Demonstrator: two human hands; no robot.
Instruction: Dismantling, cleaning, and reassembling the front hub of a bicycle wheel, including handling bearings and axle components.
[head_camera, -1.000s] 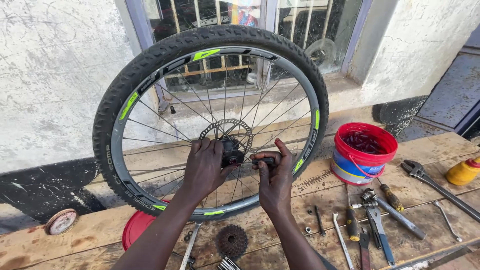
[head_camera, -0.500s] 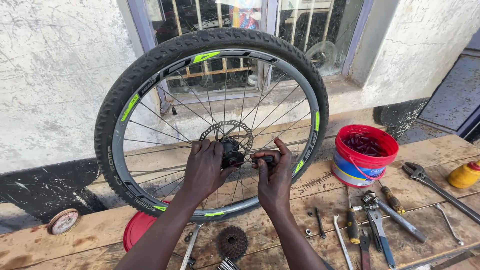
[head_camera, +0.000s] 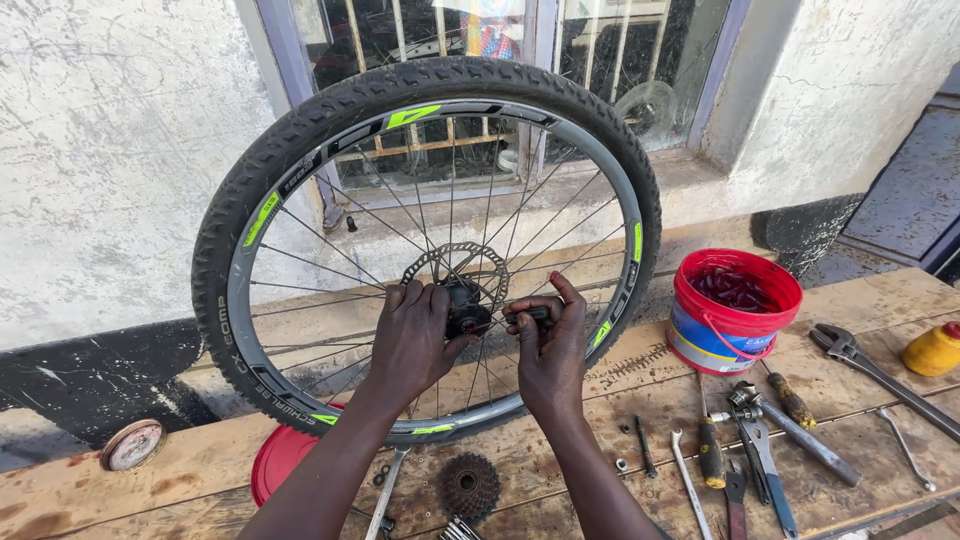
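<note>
Bench: worn wooden planks — tools scattered right, red bucket far right.
Wall: rough plaster, barred window behind.
Left hand: fingers clenched on hub of wheel.
Right hand: grasping black tool.

A big bike wheel stands up on a wooden bench. The left hand holds the black hub in the middle. The right hand grips a small black tool beside the hub. At 3 o'clock sits a red bucket. At 6 o'clock lies a gear cluster.
</note>
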